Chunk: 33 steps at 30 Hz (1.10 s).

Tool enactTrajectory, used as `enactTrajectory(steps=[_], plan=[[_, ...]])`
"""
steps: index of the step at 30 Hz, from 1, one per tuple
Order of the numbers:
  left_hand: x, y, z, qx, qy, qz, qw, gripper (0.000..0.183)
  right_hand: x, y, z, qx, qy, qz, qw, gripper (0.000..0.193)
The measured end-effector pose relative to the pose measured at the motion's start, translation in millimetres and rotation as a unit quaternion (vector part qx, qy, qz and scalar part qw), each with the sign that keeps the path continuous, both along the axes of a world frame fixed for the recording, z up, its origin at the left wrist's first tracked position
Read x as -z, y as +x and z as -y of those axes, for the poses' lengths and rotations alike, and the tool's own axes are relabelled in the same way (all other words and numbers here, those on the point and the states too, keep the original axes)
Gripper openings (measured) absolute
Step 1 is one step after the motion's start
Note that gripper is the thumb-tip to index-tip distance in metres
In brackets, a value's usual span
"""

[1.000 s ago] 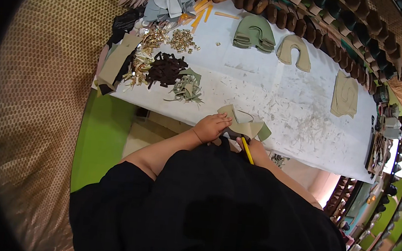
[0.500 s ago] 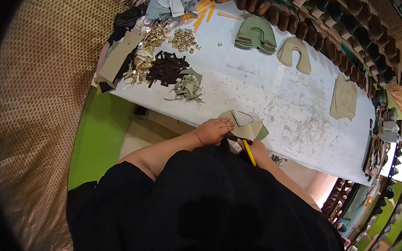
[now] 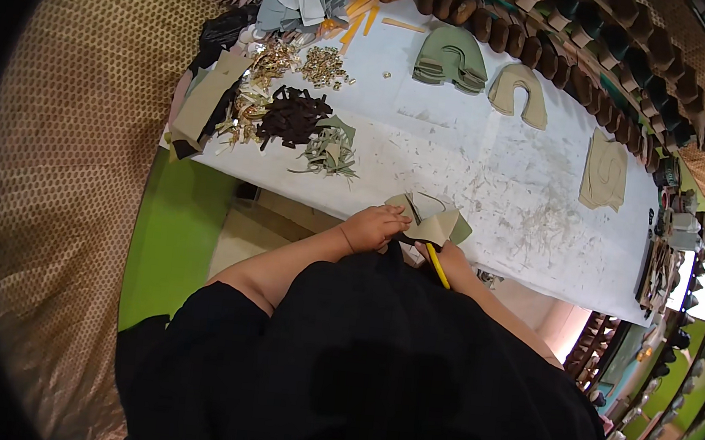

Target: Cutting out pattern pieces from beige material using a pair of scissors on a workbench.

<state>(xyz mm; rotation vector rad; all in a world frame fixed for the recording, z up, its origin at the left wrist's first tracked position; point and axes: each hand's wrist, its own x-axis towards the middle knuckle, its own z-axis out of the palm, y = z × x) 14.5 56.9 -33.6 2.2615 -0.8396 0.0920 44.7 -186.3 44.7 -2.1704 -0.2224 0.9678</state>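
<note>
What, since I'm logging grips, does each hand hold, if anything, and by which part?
Left hand: the beige piece, by its left side. Right hand: apparently the yellow tool, near its far end; exact grip unclear.

The beige piece (image 3: 437, 227) covers some of the right hand (image 3: 450, 256), so the fingertips cannot be fully seen. The upper end of the yellow tool (image 3: 438, 268) goes out of sight there, and its kind cannot be told. The thumb of the left hand (image 3: 375, 226) is mostly hidden. Behind the hands, the tabletop (image 3: 411, 145) loses part of its near edge. Gold bits (image 3: 325, 68) are too small to identify. The dark border cuts off the curtain (image 3: 87, 152); things on the far shelves (image 3: 666, 369) are small and blurred.
</note>
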Motion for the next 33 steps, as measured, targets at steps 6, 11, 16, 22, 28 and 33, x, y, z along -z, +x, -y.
enactTrajectory(steps=[6, 11, 16, 22, 28, 33], plan=[[5.7, -1.4, 0.3, 0.007, 0.004, 0.009, 1.0, 0.043, 14.5, -6.1, -4.5, 0.021, 0.015, -0.004, 1.0, 0.05], [5.9, -1.8, 0.7, -0.007, 0.007, 0.006, 1.0, 0.049, 5.2, -1.7, -9.3, 0.0, -0.038, -0.013, 0.999, 0.052], [5.0, -3.3, -2.1, -0.008, 0.012, 0.007, 1.0, 0.044, 5.4, 6.9, -9.0, -0.013, -0.073, -0.044, 0.996, 0.052], [10.5, -3.3, -1.9, 0.002, 0.005, 0.009, 1.0, 0.038, 21.2, -0.7, -1.8, 0.001, 0.005, 0.027, 1.0, 0.051], [12.2, -2.5, -3.7, 0.012, 0.0, 0.017, 1.0, 0.042, 18.4, 3.1, -1.2, -0.017, -0.03, 0.008, 0.999, 0.05], [5.9, -1.1, -5.8, 0.035, 0.013, 0.019, 0.999, 0.048, 38.3, 4.5, 4.5, -0.005, 0.013, 0.0, 1.0, 0.05]])
